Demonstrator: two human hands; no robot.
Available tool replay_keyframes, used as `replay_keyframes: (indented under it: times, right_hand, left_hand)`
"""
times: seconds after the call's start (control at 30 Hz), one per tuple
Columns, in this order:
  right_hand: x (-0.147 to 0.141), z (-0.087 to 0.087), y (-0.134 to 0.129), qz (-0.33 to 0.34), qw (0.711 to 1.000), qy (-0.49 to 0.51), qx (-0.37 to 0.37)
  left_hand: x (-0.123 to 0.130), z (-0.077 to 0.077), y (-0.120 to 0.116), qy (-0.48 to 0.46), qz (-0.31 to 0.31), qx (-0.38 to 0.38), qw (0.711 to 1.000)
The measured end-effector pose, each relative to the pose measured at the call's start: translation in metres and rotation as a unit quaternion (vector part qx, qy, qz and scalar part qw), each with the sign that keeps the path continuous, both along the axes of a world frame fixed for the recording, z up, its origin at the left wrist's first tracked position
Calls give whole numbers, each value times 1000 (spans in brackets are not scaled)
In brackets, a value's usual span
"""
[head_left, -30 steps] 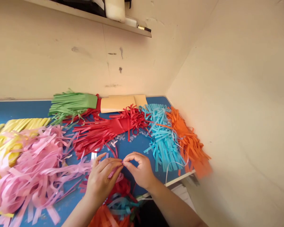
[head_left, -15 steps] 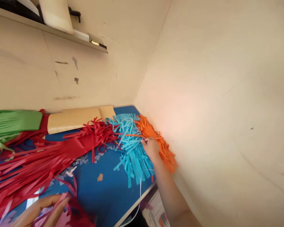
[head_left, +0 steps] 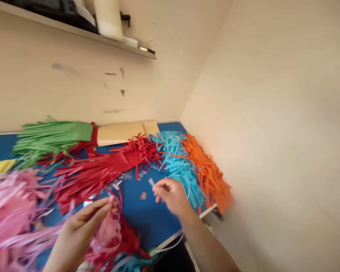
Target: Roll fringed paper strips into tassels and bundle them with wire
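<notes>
My left hand [head_left: 83, 223] pinches the end of a pink paper strip [head_left: 111, 198] between thumb and fingertips; looped pink paper fringe [head_left: 109, 230] hangs just below it. To its right, my right hand [head_left: 171, 194] is closed on a small pale translucent strip [head_left: 151, 183] that looks like clear tape, held over the blue tabletop [head_left: 147, 215]. A thin white cord [head_left: 187, 181] curves behind the right hand and down past the table edge; I cannot tell whether that hand touches it. Light blue paper fringe [head_left: 184, 172] lies just beyond the right hand.
Red fringe [head_left: 113, 164], orange fringe [head_left: 209, 173], green fringe [head_left: 62, 134] and pink fringe [head_left: 11, 211] lie across the table. A folded tan sheet [head_left: 119, 134] rests against the back wall. Clear scraps [head_left: 126, 175] are scattered mid-table. A shelf [head_left: 130, 50] juts out above; a wall stands close on the right.
My right hand has drawn back from the light blue fringe toward my left hand, bringing the small pale strip. My left hand has risen further into view. The view has swung left.
</notes>
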State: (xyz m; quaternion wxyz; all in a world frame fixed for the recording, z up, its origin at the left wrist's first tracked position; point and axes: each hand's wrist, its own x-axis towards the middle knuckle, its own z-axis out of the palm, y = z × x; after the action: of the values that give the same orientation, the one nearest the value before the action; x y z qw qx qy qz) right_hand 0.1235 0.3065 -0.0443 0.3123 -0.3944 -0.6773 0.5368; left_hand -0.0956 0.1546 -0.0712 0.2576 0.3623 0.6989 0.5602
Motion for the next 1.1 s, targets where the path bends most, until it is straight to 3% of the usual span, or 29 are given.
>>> replay_keyframes:
  times: [0.07, 0.13, 0.23, 0.37, 0.5, 0.63, 0.73, 0.8, 0.87, 0.93, 1.03, 1.1]
  right_hand:
    - [-31, -2, -32, 89, 994, 46, -47]
    - [-51, -3, -52, 127, 989, 49, -53]
    - [-65, -2, -60, 147, 987, 39, -44]
    - [-74, -1, -59, 158, 987, 25, -28]
    - [-77, 0, -58, 174, 984, 7, -34]
    - [-74, -1, -60, 209, 976, 19, -53]
    - [-76, -7, -65, 221, 969, 49, -93]
    - [-73, -7, -59, 191, 977, 62, -77]
    - [-54, 4, -38, 126, 987, 88, -48]
    - [-8, 29, 0, 27, 989, 141, -35]
    - [97, 85, 63, -127, 966, 219, 60]
    - [163, 116, 90, -151, 951, 208, 174]
  left_hand:
    - [4, 6, 0, -158, 24, -4, 987]
    - [7, 11, -2, -244, 44, 4, 969]
    - [7, 17, -8, -291, 40, 11, 956]
    - [7, 20, -17, -282, 20, -1, 959]
    - [7, 21, -22, -188, -12, -25, 982]
    - [11, 24, -24, -4, -45, -49, 998]
    - [20, 25, -22, 164, -9, -53, 985]
    - [28, 25, -17, 267, 0, -29, 963]
    - [33, 26, -12, 340, -33, -1, 940]
    - [38, 27, -8, 377, -95, 12, 921]
    - [48, 25, -4, 382, -220, -2, 898]
    - [59, 21, -5, 384, -324, -42, 864]
